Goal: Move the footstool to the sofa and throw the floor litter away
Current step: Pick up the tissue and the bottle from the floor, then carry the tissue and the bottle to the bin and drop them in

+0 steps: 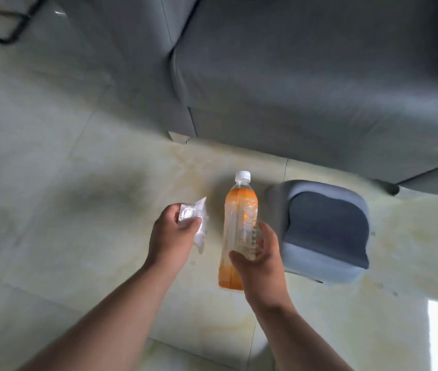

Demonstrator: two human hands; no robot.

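Note:
My right hand [259,259] grips a plastic bottle [240,220] with an orange label and a white cap, held upright above the floor. My left hand [171,236] is closed on a crumpled clear plastic wrapper [197,219]. A small grey footstool [325,231] stands on the floor just right of the bottle. The grey sofa [306,81] fills the top right, a short gap beyond the footstool.
Pale glossy floor tiles [65,183] spread to the left and below. A piece of cardboard [179,137] pokes out under the sofa's corner. A black metal frame [3,25] stands at the top left.

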